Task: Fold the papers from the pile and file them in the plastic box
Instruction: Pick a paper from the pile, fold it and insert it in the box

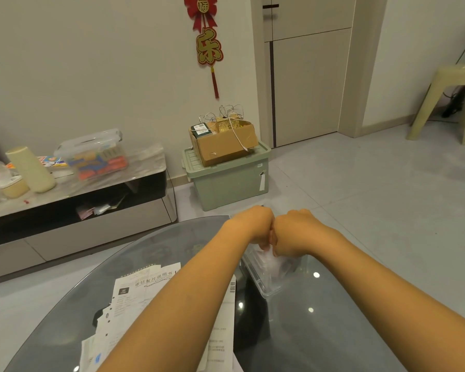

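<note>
A pile of printed papers (134, 299) lies spread on the dark glass table (320, 331), partly under my left forearm. To its right stands a clear plastic box (263, 275) near the table's far edge. My left hand (255, 224) and my right hand (295, 229) are side by side over the box, knuckles touching, fingers pointing down into it. A white folded paper (269, 257) shows just below the fingers inside the box. Both hands seem to pinch it, though the fingertips are mostly hidden.
Beyond the table a green storage bin (231, 181) carries a cardboard box (223, 143) with cables. A low TV cabinet (78, 210) with containers stands at the left. A beige plastic stool (451, 103) is at the far right by a door.
</note>
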Demonstrator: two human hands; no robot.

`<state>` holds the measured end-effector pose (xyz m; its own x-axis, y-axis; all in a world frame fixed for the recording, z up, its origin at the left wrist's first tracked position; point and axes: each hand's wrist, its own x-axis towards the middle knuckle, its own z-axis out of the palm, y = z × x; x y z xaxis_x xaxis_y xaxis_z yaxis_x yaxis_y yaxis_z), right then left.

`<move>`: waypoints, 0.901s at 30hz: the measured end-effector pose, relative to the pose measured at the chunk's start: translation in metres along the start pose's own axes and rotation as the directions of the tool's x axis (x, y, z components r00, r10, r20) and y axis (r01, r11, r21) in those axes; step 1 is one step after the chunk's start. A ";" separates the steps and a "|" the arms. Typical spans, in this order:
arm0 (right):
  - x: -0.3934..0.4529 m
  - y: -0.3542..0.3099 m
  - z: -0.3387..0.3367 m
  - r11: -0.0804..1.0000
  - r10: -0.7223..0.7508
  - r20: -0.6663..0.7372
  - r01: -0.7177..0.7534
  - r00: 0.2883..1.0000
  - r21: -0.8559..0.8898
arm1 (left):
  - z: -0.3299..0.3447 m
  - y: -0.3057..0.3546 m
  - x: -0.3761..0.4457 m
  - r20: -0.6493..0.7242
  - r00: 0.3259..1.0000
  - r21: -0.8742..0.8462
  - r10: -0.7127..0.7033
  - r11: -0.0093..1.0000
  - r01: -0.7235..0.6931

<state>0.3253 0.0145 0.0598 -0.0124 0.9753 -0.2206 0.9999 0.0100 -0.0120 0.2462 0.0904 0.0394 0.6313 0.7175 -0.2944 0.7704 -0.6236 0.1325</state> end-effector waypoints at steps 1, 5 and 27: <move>0.001 0.001 0.000 1.000 -0.006 0.025 0.007 1.000 -0.018 | 0.000 0.000 0.000 -0.010 1.000 0.002 0.003 1.000 -0.003; 0.004 0.000 -0.005 0.995 0.004 0.150 0.012 0.989 -0.103 | -0.001 0.000 -0.001 -0.005 1.000 0.029 0.006 1.000 -0.006; -0.029 0.001 0.002 0.987 -0.044 -0.162 0.068 0.986 0.146 | -0.004 -0.005 -0.055 -0.197 0.980 -0.107 0.007 0.994 -0.028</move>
<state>0.3269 -0.0145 0.0648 -0.0545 0.9968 -0.0586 0.9846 0.0439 -0.1690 0.2085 0.0554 0.0588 0.6416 0.7604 -0.1013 0.7574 -0.6069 0.2409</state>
